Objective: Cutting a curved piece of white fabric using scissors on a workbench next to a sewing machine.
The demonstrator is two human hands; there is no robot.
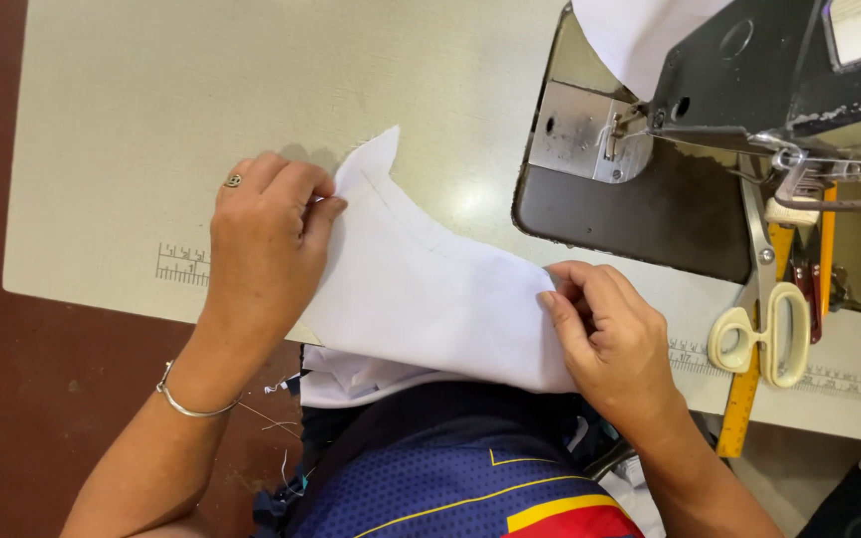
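A curved piece of white fabric [421, 289] lies across the front edge of the pale sewing table [201, 90]. My left hand [266, 239], with a ring and a metal bracelet, pinches the fabric's pointed left end. The fingers of my right hand [605, 334] grip its right end, just in front of the sewing machine's dark bed [650, 209]. The fabric is stretched between both hands.
The sewing machine head [769, 70] fills the upper right, with more white cloth behind it. Cream-handled scissors [764, 329] and a yellow ruler [749, 384] lie at the right. A printed measuring scale [183, 264] runs along the table edge. White pieces rest on my lap.
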